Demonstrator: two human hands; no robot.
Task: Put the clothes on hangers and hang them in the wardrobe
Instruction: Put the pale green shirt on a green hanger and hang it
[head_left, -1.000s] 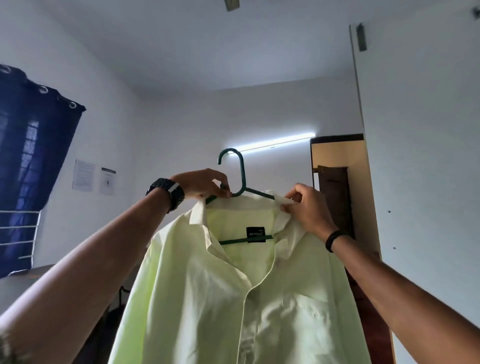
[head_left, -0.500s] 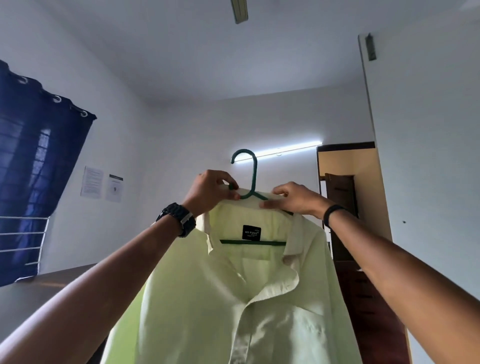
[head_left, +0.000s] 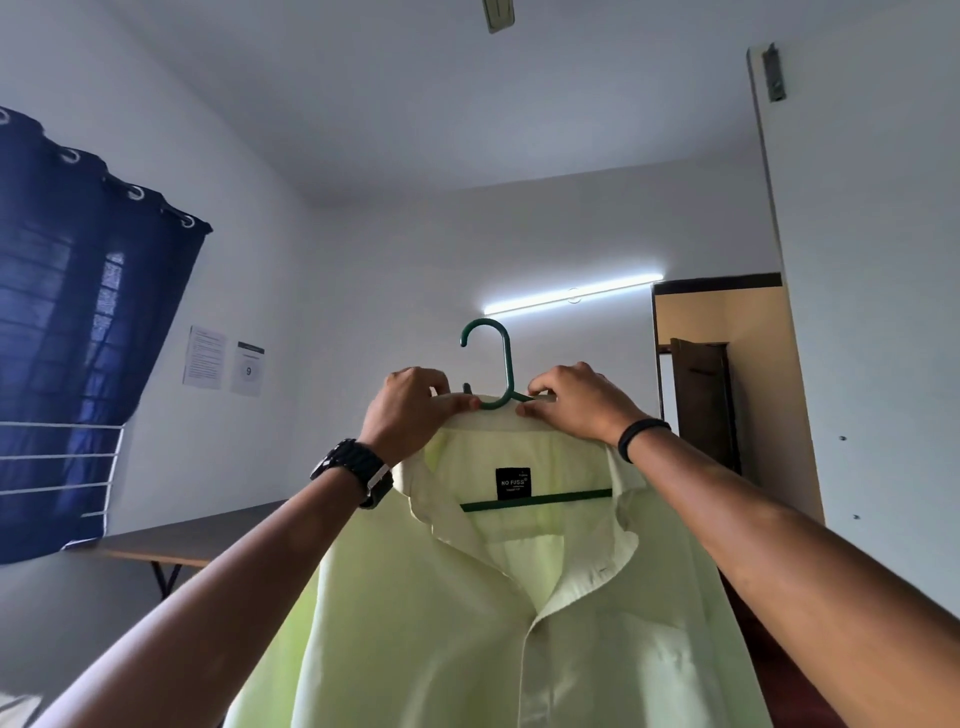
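A pale yellow-green shirt (head_left: 519, 613) hangs on a dark green plastic hanger (head_left: 504, 364), held up in front of me. The hanger's hook rises free above the collar, and its lower bar shows inside the neck opening under a black label. My left hand (head_left: 410, 410), with a black watch on the wrist, pinches the collar and hanger shoulder left of the hook. My right hand (head_left: 576, 405), with a black band on the wrist, pinches the collar just right of the hook. The shirt's front placket hangs closed below.
A white wardrobe door or panel (head_left: 872, 312) stands open at the right. Behind it is a wooden doorway (head_left: 717, 374). A blue curtain (head_left: 78, 332) and a rail fill the left. A desk (head_left: 197, 535) sits along the left wall.
Both hands have closed in on the hook along the top of the collar. The shirt and hanger have shifted slightly right and sit straighter on the hanger.
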